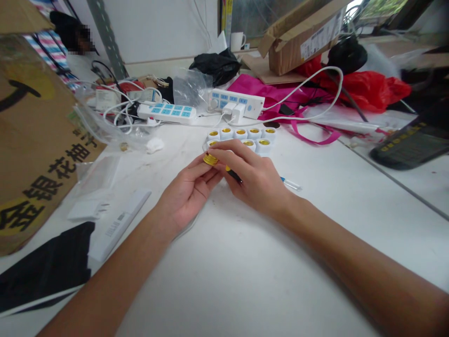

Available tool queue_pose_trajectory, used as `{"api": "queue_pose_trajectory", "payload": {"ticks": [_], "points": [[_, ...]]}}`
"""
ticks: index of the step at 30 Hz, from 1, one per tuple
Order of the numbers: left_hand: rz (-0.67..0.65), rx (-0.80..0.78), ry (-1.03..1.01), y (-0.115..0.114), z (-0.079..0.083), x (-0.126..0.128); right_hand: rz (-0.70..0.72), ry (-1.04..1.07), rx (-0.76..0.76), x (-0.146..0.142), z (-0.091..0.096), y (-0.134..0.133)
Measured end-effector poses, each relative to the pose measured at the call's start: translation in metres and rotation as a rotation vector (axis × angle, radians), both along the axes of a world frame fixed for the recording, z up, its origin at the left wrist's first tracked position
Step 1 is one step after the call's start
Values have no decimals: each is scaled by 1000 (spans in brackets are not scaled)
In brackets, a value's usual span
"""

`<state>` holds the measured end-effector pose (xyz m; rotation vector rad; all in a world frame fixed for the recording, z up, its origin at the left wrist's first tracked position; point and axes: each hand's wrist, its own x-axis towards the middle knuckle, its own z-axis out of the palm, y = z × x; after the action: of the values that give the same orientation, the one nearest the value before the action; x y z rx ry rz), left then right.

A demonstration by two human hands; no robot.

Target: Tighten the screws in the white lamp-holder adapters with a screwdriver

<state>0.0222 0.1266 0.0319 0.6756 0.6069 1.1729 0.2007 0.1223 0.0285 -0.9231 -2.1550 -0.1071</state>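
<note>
A gold threaded lamp-socket shell (210,159) is pinched in the fingertips of my left hand (185,194), palm turned up. My right hand (254,175) bends over it from the right, its index finger and thumb at the shell's upper edge. Under those right fingers a yellow-and-black handle (233,175), like a small screwdriver's, is tucked against the palm; its tip is hidden. Just beyond both hands, several white lamp holders (240,134) with gold threaded insides stand in rows. A blue and clear pen-like stick (292,184) pokes out behind my right hand.
Two white power strips (167,112) with cables lie at the back. A large cardboard box (38,154) stands at left, near a long white carton (121,224) and black cloth (49,267). Pink bag (257,86), red plastic bag (375,89) and open carton (298,42) crowd the back right.
</note>
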Motion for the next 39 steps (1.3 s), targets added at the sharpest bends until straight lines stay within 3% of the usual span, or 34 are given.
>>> {"api": "queue_pose_trajectory", "payload": {"ticks": [10, 24, 31, 39], "points": [[-38, -115, -47, 0, 3, 2, -105, -46, 33, -1, 1, 0], [-19, -167, -145, 1, 3, 0, -101, 14, 54, -2, 5, 0], [105, -255, -153, 4, 12, -2, -98, 166, 116, 1, 8, 1], [180, -245, -155, 6, 19, -4, -197, 321, 149, 8, 18, 4]]}}
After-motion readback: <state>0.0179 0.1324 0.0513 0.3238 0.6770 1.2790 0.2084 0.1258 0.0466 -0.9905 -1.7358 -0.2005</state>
